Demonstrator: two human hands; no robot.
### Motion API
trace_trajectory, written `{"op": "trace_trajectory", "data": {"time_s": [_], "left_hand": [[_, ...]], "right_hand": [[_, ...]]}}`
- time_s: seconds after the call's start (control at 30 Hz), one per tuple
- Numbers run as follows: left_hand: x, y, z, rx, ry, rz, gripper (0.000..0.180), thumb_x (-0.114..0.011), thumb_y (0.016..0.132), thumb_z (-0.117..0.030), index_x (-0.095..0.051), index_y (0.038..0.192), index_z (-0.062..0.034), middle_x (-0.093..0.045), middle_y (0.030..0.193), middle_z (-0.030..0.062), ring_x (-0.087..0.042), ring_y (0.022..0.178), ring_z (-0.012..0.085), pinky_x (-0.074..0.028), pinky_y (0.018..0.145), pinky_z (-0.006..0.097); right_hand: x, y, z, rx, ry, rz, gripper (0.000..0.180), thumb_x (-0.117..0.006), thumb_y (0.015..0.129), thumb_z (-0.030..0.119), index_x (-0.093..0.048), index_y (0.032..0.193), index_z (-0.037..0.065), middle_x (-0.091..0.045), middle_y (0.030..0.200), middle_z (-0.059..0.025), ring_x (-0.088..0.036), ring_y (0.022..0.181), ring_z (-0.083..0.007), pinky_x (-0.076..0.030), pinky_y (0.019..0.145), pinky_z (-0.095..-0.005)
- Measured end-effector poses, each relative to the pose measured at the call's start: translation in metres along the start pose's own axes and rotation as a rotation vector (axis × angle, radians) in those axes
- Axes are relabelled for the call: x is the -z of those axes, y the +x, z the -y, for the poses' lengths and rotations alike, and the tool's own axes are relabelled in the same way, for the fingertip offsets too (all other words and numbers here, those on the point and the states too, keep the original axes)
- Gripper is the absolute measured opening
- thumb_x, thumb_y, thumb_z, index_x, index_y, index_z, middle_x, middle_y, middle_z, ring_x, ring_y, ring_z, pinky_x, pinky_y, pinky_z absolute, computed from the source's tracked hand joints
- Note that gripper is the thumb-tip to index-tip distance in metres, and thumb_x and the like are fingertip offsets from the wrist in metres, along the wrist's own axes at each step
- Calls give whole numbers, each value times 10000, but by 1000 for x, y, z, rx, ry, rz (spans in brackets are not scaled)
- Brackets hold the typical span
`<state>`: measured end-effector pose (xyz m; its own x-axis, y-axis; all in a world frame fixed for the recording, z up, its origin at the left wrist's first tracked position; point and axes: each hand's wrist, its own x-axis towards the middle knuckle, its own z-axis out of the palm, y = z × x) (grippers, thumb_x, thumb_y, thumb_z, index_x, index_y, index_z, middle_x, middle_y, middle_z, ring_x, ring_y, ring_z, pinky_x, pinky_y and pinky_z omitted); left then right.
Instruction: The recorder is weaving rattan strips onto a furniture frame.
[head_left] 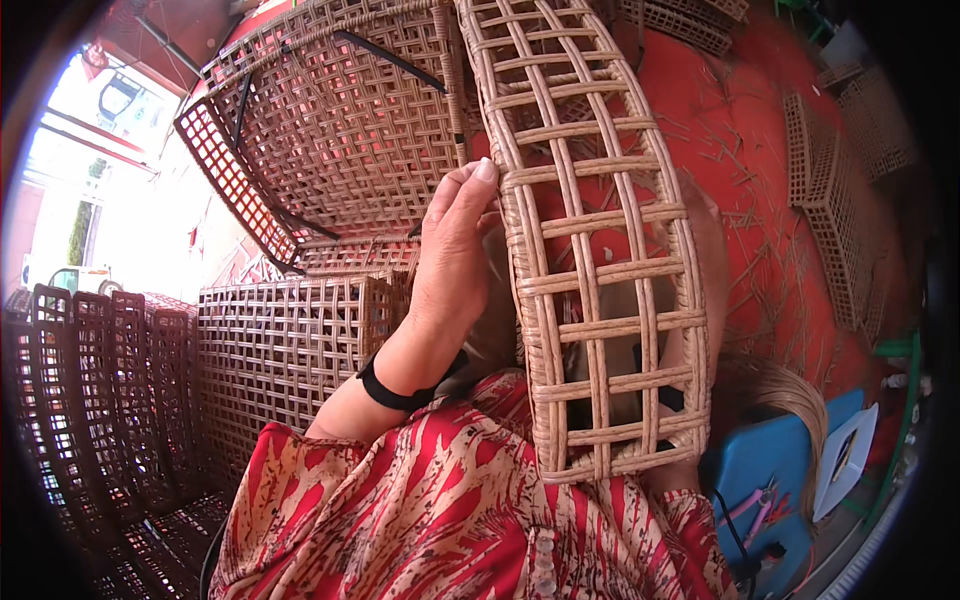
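Observation:
A woven rattan piece, light brown with an open square lattice and a wrapped rim, stands in front of me, reaching from my lap to the upper edge. My left hand is closed at its left rim, the thumb pressed against the edge and the fingers curled. A black band circles that wrist. Beyond the right rim is my right hand, partly covered by the lattice. Its fingers are blurred and mostly hidden, so its grip does not show.
A large rattan basket with black straps lies at the upper left, above another lattice basket. Dark baskets are stacked far left. Cut strands litter the red floor. Pliers lie on a blue surface beside a white tray.

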<state>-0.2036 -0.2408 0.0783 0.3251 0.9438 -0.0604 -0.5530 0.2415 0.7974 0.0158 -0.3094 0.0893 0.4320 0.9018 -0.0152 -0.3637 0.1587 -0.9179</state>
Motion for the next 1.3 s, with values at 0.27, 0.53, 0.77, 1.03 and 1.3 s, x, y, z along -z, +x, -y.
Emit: {"op": "trace_trajectory", "data": {"time_s": [0.27, 0.53, 0.77, 1.03, 1.3], "left_hand": [[-5, -2, -6, 59, 120, -91, 215, -584, 920, -331, -605, 991, -129, -615, 965, -30, -541, 910, 75, -380, 873, 290], [-5, -4, -8, 62, 125, -63, 188, -610, 904, -309, -609, 985, -139, -621, 973, -50, -520, 928, 53, -344, 883, 283], [-5, -6, -12, 66, 110, -39, 209, -631, 893, -327, -610, 988, -142, -621, 974, -54, -520, 930, 54, -335, 886, 291], [-7, -4, -10, 68, 97, -54, 207, -634, 893, -325, -615, 983, -140, -603, 944, -69, -506, 883, 40, -344, 864, 271], [-9, -6, -13, 74, 109, -45, 190, -631, 899, -319, -619, 967, -142, -596, 942, -76, -500, 874, 34, -349, 854, 261]], "right_hand": [[-38, -8, 0, 32, -6, 316, 329, -596, 941, 313, -633, 1084, 19, -651, 869, -27, -589, 754, -77, -493, 653, -209], [-50, -6, -2, 10, -1, 433, 335, -597, 940, 310, -630, 1091, 14, -656, 892, -36, -599, 770, -86, -504, 667, -216], [-60, -6, -4, 1, 3, 479, 339, -597, 939, 307, -628, 1098, 9, -659, 912, -44, -607, 785, -93, -514, 679, -222], [-64, -6, -4, -8, 3, 501, 345, -597, 938, 304, -625, 1106, 4, -664, 935, -52, -617, 801, -102, -525, 693, -230], [-69, -4, -4, -24, 1, 525, 351, -598, 938, 300, -622, 1114, -2, -669, 958, -61, -627, 818, -111, -537, 707, -237]]}}
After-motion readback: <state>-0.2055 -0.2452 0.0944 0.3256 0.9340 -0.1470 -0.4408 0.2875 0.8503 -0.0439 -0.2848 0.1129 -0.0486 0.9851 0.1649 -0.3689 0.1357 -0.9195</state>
